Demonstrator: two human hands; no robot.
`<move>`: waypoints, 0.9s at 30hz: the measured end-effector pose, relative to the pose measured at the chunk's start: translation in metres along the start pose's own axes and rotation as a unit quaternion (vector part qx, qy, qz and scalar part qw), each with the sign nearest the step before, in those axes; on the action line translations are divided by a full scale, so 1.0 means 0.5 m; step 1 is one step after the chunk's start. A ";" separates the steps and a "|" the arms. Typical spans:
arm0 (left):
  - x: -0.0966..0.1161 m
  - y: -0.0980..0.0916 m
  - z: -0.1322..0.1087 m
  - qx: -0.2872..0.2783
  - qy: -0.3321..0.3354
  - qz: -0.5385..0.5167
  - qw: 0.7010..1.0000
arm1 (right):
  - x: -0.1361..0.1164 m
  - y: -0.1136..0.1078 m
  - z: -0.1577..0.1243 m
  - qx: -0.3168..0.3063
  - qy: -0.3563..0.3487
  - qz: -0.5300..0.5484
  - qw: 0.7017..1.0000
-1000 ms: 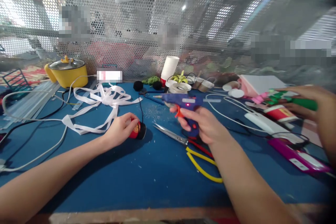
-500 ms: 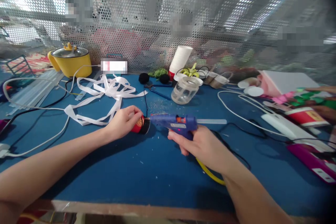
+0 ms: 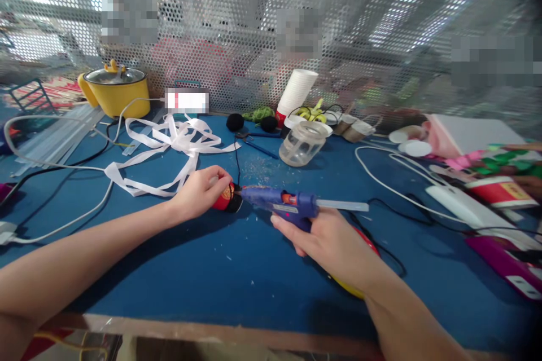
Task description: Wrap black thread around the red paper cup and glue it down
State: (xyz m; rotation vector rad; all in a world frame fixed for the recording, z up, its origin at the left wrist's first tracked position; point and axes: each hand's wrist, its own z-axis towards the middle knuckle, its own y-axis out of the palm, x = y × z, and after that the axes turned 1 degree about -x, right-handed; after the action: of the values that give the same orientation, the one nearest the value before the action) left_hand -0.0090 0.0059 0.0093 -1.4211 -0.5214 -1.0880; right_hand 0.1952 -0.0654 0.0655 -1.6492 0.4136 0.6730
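My left hand (image 3: 201, 192) is closed around a red paper cup (image 3: 222, 199) lying on its side, with black yarn wound round its right-hand end. A thin strand of black yarn (image 3: 237, 166) runs back from the cup across the table. In my right hand (image 3: 336, 245) is a blue hot glue gun (image 3: 271, 198), its small red light showing. The gun's nozzle points left and meets the yarn-wrapped part of the cup; whether it touches cannot be made out. A clear glue stick (image 3: 344, 205) sticks out of the gun's back.
White ribbon (image 3: 186, 144) lies tangled behind my left hand. Farther back are a yellow pot (image 3: 127, 98), black yarn balls (image 3: 235, 122), a clear jar (image 3: 301, 146) and stacked white cups (image 3: 298, 90). At right are a white power strip (image 3: 474, 214) and another person's hand (image 3: 531, 183).
The glue gun has tilted slightly, its back end and glue stick now a little lower. My left hand keeps its hold on the cup. The whole view has shifted slightly.
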 end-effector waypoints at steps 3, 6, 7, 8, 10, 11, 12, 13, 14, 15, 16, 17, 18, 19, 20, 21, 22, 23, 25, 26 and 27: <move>0.000 0.000 0.000 0.000 0.002 -0.001 1.000 | 0.000 -0.001 0.001 0.005 0.000 -0.005 1.000; -0.001 0.002 0.000 -0.003 0.006 -0.007 1.000 | 0.003 -0.001 0.001 0.004 0.005 -0.017 1.000; -0.002 0.002 0.000 -0.003 0.005 -0.010 1.000 | 0.004 0.000 0.001 0.006 0.007 -0.023 1.000; -0.003 0.002 0.000 -0.003 0.005 -0.011 1.000 | 0.006 0.000 0.001 0.006 0.006 -0.030 1.000; -0.005 0.003 0.000 -0.003 0.003 -0.007 1.000 | 0.008 0.001 0.000 0.009 -0.001 -0.045 0.999; -0.005 0.003 0.000 -0.003 0.003 -0.004 1.000 | 0.009 0.001 0.000 0.010 -0.007 -0.052 0.999; -0.005 0.003 -0.001 -0.003 0.003 -0.001 1.000 | 0.010 0.000 0.000 0.011 -0.013 -0.056 0.998; -0.005 0.002 -0.001 -0.003 0.003 0.001 1.000 | 0.010 0.000 0.001 0.011 -0.017 -0.058 0.998; -0.004 0.002 -0.001 -0.003 0.003 0.001 1.000 | 0.010 0.000 0.001 0.010 -0.020 -0.057 0.998; -0.003 0.002 -0.001 -0.003 0.002 0.000 1.000 | 0.009 0.000 0.001 0.008 -0.018 -0.052 0.998; -0.002 0.001 -0.001 -0.002 0.000 -0.001 1.000 | 0.009 0.000 0.001 0.003 -0.014 -0.048 0.999; -0.001 0.001 -0.001 -0.002 -0.002 -0.003 1.000 | 0.009 0.000 0.001 -0.001 -0.008 -0.044 0.999; 0.000 0.001 -0.001 -0.001 -0.005 -0.005 1.000 | 0.009 0.000 0.001 -0.003 -0.002 -0.041 0.999; 0.001 0.001 -0.002 -0.001 -0.006 -0.006 1.000 | 0.009 0.000 0.001 -0.004 0.002 -0.040 0.999; 0.001 0.001 -0.002 -0.001 -0.006 -0.006 1.000 | 0.009 0.000 0.000 -0.002 0.003 -0.040 0.999; 0.001 0.001 -0.002 -0.002 -0.004 -0.006 1.000 | 0.009 0.001 0.000 -0.002 0.002 -0.040 0.999; 0.001 0.001 -0.002 -0.002 -0.002 -0.004 1.000 | 0.009 0.000 0.000 -0.004 0.000 -0.039 0.999; 0.001 0.002 -0.002 0.000 -0.001 -0.001 1.000 | 0.009 0.000 0.000 -0.010 -0.002 -0.040 0.999; 0.000 0.002 -0.002 0.002 -0.002 0.004 1.000 | 0.008 0.000 0.000 -0.018 -0.007 -0.043 0.999; -0.001 0.002 -0.002 0.004 -0.002 0.004 1.000 | 0.007 -0.001 0.000 -0.017 -0.008 -0.044 0.999; -0.001 0.002 -0.002 0.004 -0.001 0.004 1.000 | 0.006 -0.001 0.000 -0.011 -0.008 -0.045 0.999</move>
State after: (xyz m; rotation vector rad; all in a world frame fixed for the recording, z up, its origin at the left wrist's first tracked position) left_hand -0.0088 0.0051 0.0084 -1.4172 -0.5212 -1.0770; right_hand 0.1980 -0.0649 0.0641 -1.6721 0.3203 0.6251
